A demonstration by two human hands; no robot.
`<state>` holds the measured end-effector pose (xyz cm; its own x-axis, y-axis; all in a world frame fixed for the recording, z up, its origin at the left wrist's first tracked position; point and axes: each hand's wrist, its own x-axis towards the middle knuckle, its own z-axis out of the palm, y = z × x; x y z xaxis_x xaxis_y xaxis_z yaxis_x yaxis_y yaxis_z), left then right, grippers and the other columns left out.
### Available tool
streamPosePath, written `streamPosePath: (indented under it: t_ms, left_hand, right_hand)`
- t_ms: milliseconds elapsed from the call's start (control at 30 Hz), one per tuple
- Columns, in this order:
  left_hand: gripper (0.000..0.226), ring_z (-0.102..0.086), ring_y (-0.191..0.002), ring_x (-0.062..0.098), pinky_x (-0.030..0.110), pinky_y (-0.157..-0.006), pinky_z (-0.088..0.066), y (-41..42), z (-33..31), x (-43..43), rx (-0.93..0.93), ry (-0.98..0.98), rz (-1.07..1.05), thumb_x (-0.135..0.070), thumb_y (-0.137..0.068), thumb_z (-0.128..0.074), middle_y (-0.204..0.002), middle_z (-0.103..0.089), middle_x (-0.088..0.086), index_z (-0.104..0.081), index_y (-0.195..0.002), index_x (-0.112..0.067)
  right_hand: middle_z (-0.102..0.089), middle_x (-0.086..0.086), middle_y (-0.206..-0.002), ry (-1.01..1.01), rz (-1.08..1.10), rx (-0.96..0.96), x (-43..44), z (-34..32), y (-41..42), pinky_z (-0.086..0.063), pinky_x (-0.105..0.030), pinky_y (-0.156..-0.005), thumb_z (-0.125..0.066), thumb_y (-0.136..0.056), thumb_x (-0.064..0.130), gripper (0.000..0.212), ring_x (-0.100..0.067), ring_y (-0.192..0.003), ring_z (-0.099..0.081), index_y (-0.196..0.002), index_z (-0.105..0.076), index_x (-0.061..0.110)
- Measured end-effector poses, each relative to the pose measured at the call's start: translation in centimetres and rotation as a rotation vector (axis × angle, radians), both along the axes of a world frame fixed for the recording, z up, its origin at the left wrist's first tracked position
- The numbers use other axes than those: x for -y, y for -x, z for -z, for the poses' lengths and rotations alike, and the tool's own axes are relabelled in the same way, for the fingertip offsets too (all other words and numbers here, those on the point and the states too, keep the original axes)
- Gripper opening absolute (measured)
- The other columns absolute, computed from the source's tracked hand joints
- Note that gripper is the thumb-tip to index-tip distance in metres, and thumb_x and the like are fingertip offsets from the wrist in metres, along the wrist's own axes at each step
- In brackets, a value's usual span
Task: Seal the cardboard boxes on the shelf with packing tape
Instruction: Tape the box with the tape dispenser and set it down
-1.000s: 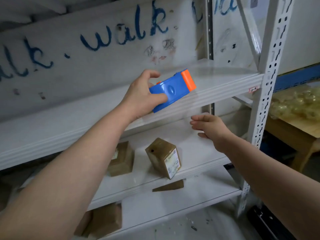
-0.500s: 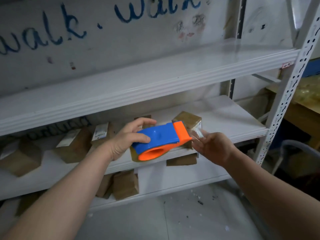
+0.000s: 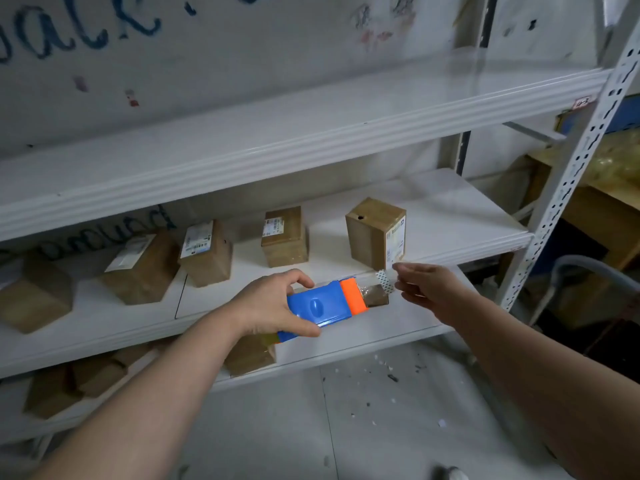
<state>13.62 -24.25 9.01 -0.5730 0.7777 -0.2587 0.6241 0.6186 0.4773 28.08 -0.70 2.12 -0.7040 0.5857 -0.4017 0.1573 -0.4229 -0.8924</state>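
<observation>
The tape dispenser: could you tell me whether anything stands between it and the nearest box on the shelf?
Nothing visible does. The left hand holds the tape dispenser in front of the box at the shelf edge; only the tape end, pinched by the right hand, lies between.

The tape dispenser point(image 3: 318, 306) is blue with an orange front end. It lies roughly level in front of the middle shelf point(image 3: 450, 216), gripped at its rear by the left hand point(image 3: 270, 304). A short clear strip of tape point(image 3: 381, 280) runs from the orange end to the right hand point(image 3: 426, 289), which pinches its free end. Five brown cardboard boxes point(image 3: 284, 237) stand spaced apart along the middle shelf, most with white labels. The rightmost box point(image 3: 375, 233) stands upright near the front edge, just behind the strip. Further boxes point(image 3: 249, 355) sit in shadow on the lower shelf point(image 3: 398, 323).
</observation>
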Motion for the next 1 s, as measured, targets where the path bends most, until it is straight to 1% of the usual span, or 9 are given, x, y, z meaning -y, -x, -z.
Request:
streamPosePath:
  t_ms: [133,200,300,400,500,667,800,867,1000]
  left_hand:
    - [0.092,-0.059,-0.089,0.009,0.030,-0.077,-0.051,-0.2,0.5,-1.3,-0.162,0.079,0.023,-0.065,-0.045,-0.081,-0.093,-0.055,-0.018,-0.036,-0.123,-0.044]
    - [0.101,-0.059,-0.090,0.011,0.033,-0.080,-0.052,0.1,0.9,-1.9,-0.186,0.091,0.017,-0.068,-0.042,-0.079,-0.099,-0.054,-0.018,-0.029,-0.127,-0.044]
    - [0.089,-0.062,-0.086,0.008,0.034,-0.078,-0.055,0.9,0.8,-2.9,-0.151,-0.040,-0.014,-0.056,-0.053,-0.079,-0.099,-0.057,-0.019,-0.032,-0.128,-0.050]
    - [0.066,-0.062,-0.092,0.003,0.037,-0.082,-0.056,2.4,0.9,-4.3,-0.069,-0.227,-0.101,-0.047,-0.057,-0.080,-0.100,-0.062,-0.025,-0.049,-0.115,-0.052]
    - [0.056,-0.063,-0.092,0.002,0.040,-0.083,-0.056,3.6,0.9,-6.3,-0.018,-0.320,-0.188,-0.046,-0.054,-0.077,-0.096,-0.063,-0.027,-0.057,-0.105,-0.054]
    - [0.057,-0.060,-0.094,-0.009,0.024,-0.083,-0.053,4.7,0.6,-9.7,0.002,-0.353,-0.261,-0.040,-0.056,-0.081,-0.101,-0.059,-0.038,-0.053,-0.097,-0.068]
    - [0.061,-0.061,-0.100,-0.006,0.027,-0.088,-0.052,5.4,1.0,-11.2,0.061,-0.371,-0.333,-0.030,-0.061,-0.086,-0.107,-0.062,-0.032,-0.058,-0.107,-0.058]
    - [0.064,-0.062,-0.103,-0.003,0.029,-0.090,-0.053,5.7,1.2,-11.6,0.083,-0.374,-0.367,-0.035,-0.058,-0.085,-0.109,-0.064,-0.027,-0.060,-0.114,-0.051]
    - [0.070,-0.063,-0.106,0.002,0.026,-0.088,-0.053,5.8,1.4,-12.1,0.088,-0.400,-0.385,-0.038,-0.058,-0.084,-0.113,-0.066,-0.020,-0.059,-0.124,-0.039]
  right_hand:
    - [-0.066,-0.005,-0.089,-0.154,0.014,0.043,-1.9,-1.2,1.0,-0.054,-0.026,-0.071,-0.066,-0.090,0.021,0.022,-0.015,-0.082,-0.062,-0.109,-0.070,0.010]
    - [-0.067,-0.003,-0.095,-0.256,-0.009,0.074,-3.1,-1.7,1.7,-0.049,-0.025,-0.071,-0.066,-0.090,0.025,0.018,-0.015,-0.086,-0.059,-0.104,-0.071,0.016]
    - [-0.065,-0.004,-0.095,-0.304,-0.037,0.035,-5.2,-2.2,3.3,-0.049,-0.022,-0.067,-0.066,-0.090,0.022,0.021,-0.013,-0.080,-0.056,-0.109,-0.070,0.014]
    - [-0.063,-0.005,-0.091,-0.314,-0.050,-0.013,-7.8,-2.9,5.6,-0.051,-0.023,-0.068,-0.065,-0.091,0.018,0.024,-0.013,-0.075,-0.054,-0.113,-0.069,0.008]
    - [-0.065,-0.005,-0.093,-0.376,-0.119,-0.002,-10.7,-3.4,8.2,-0.047,-0.021,-0.064,-0.064,-0.092,0.022,0.024,-0.013,-0.077,-0.056,-0.114,-0.069,0.013]
    - [-0.069,0.001,-0.088,-0.416,-0.179,0.014,-15.1,-4.3,11.8,-0.049,-0.022,-0.067,-0.075,-0.082,0.024,0.023,-0.010,-0.075,-0.060,-0.102,-0.071,0.015]
    - [-0.065,0.008,-0.079,-0.460,-0.292,0.008,-17.2,-4.3,13.8,-0.042,-0.015,-0.059,-0.072,-0.085,0.018,0.010,-0.004,-0.069,-0.054,-0.093,-0.071,0.014]
    - [-0.065,0.006,-0.079,-0.464,-0.324,0.006,-17.7,-4.1,14.6,-0.040,-0.015,-0.059,-0.071,-0.085,0.017,0.007,-0.003,-0.068,-0.054,-0.092,-0.071,0.014]
    - [-0.063,0.001,-0.081,-0.366,-0.305,0.015,-19.0,-3.1,15.6,-0.042,-0.019,-0.061,-0.072,-0.085,0.014,0.015,-0.012,-0.071,-0.055,-0.097,-0.070,0.006]
